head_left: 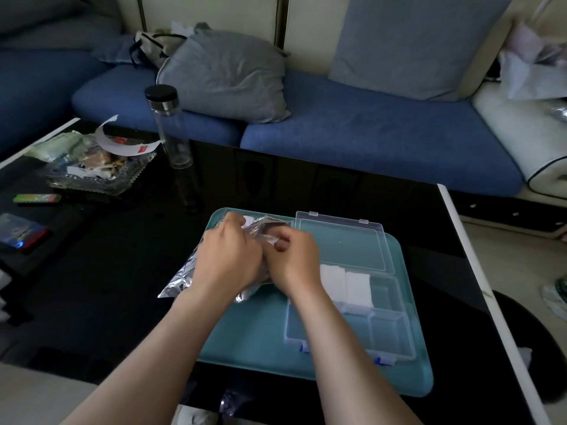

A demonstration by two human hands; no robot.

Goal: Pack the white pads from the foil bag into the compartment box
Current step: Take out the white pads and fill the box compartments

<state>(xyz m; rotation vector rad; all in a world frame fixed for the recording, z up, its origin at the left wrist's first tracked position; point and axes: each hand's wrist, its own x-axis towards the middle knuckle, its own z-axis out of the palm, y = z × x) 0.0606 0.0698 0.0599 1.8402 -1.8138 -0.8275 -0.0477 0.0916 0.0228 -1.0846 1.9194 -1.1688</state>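
Note:
A crinkled silver foil bag (184,279) lies on the left half of a teal tray (251,351). My left hand (228,256) grips the bag's upper part. My right hand (294,259) is beside it at the bag's mouth, fingers curled and pinching something pale there; what it is I cannot make out. To the right stands the clear compartment box (395,325) with its lid (343,243) laid open toward the sofa. Two white pads (346,285) fill compartments in its upper row. The other compartments show bare teal through the plastic.
The tray sits on a black glossy table (107,286) with a white right edge. A tall clear bottle (170,127) with a black cap and a glass dish (92,170) of wrappers stand at the far left. A blue sofa with grey cushions runs behind.

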